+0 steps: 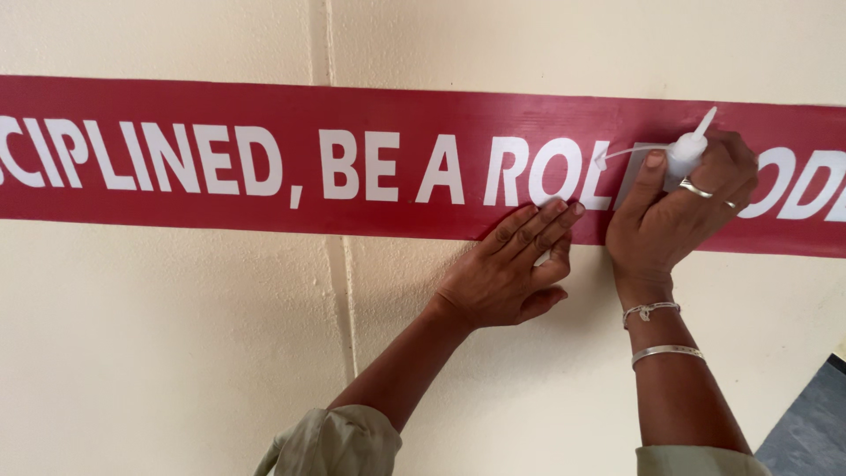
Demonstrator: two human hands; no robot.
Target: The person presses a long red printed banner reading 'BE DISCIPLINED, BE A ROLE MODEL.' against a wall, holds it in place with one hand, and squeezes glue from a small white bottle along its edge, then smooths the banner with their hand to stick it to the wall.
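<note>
A small white squeeze bottle (686,152) with a pointed nozzle is being gripped in the right hand (674,216), fingers clamped round it, against a red banner (397,110) on a cream wall (176,353). The banner's lower edge is being pressed by the left hand (511,264), fingers together and flat. Excess squeezing is risking smears across the white lettering.

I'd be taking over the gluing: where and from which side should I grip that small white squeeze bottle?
Grip the white squeeze bottle around its soft body, coming from below, as the right hand does. Its thin nozzle points up and right, so a grip lower down probably keeps the tip free beside the red banner.
</note>
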